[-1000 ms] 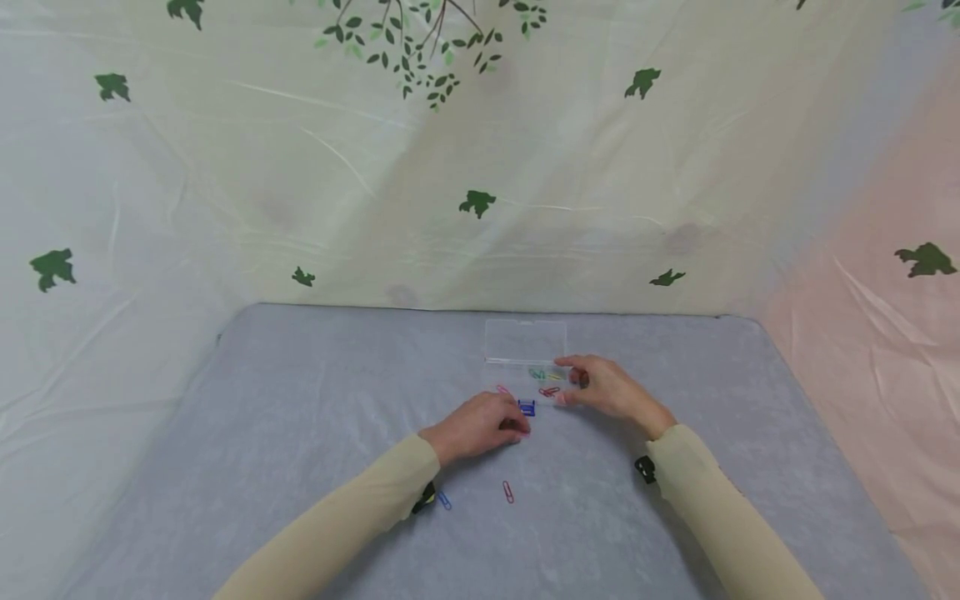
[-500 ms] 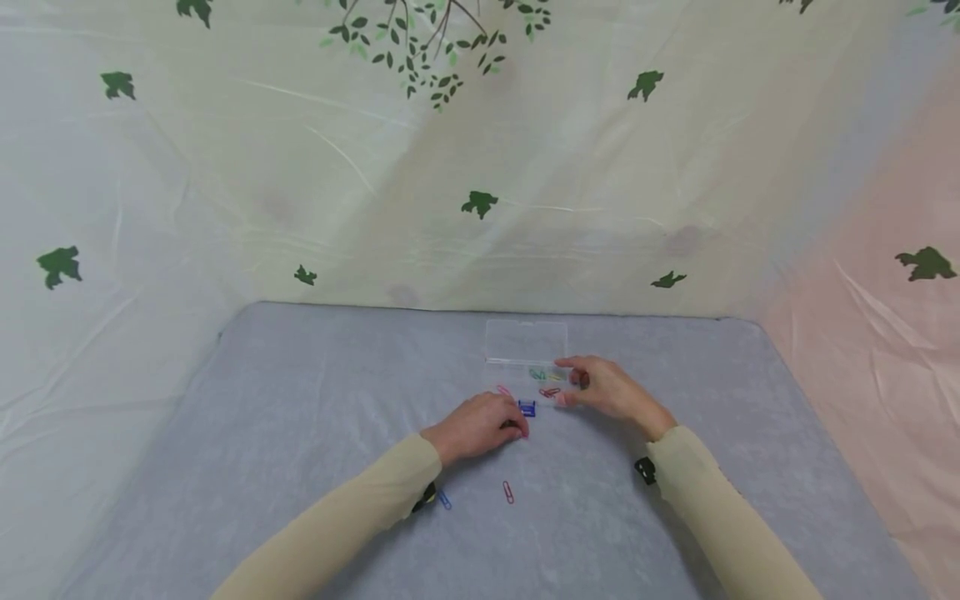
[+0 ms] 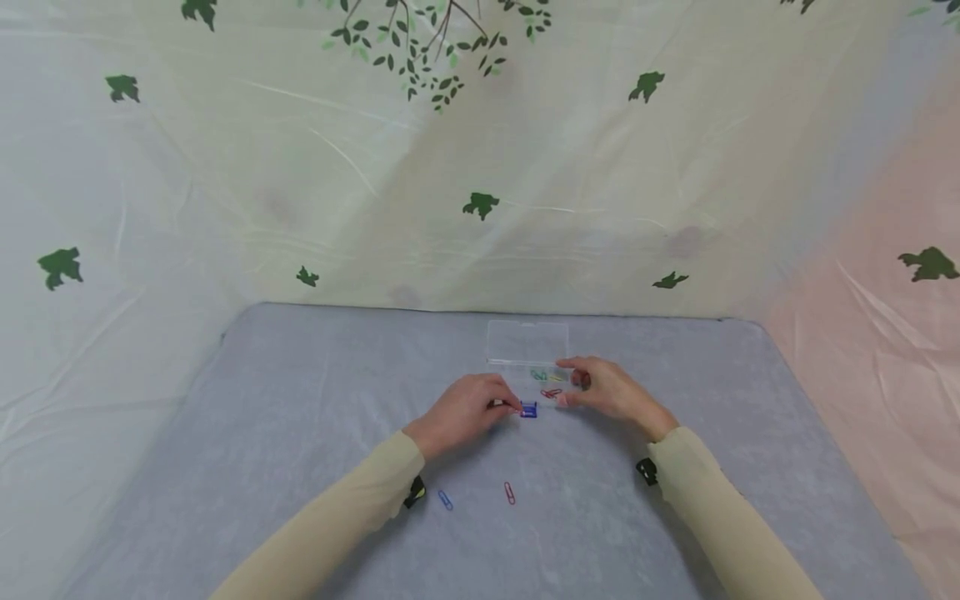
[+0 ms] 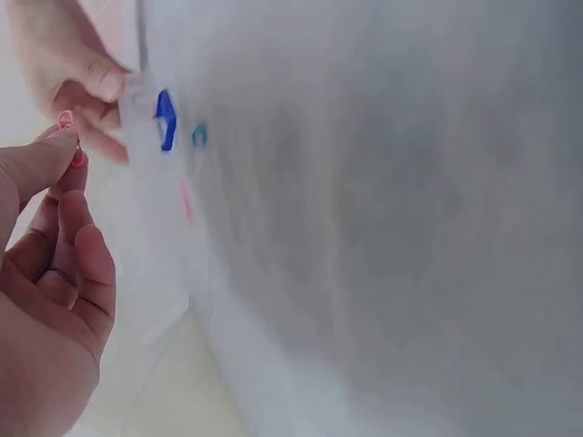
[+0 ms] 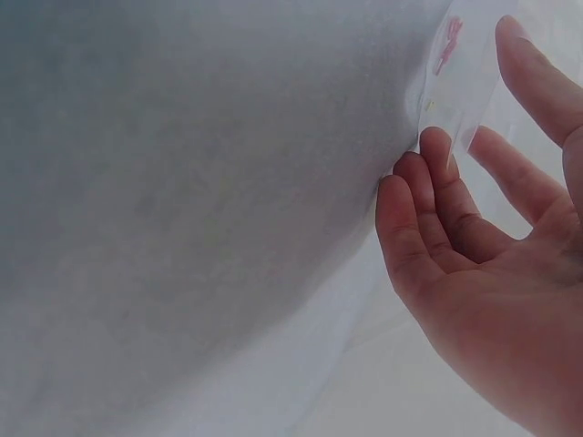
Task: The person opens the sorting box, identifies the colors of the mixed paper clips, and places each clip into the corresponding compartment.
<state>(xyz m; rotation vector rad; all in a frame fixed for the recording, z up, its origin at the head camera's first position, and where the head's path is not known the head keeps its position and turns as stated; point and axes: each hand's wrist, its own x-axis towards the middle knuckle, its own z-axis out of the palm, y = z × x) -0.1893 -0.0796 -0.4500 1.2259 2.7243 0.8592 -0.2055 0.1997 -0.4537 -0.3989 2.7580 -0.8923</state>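
Left hand (image 3: 467, 408) pinches a looped pink paperclip (image 4: 66, 116); right hand (image 3: 613, 388) grips a clear oblong plastic box (image 3: 528, 362) near the table's (image 3: 585, 517) far edge.

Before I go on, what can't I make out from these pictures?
Near-left corner of the clear box: head view, behind the left hand.
Middle of the pink clip: left wrist view, covered by that hand.
Count of the red clips: head view, too small; right wrist view, blurred.
Exact form of the blue piece: head view, too small; left wrist view, blurred.
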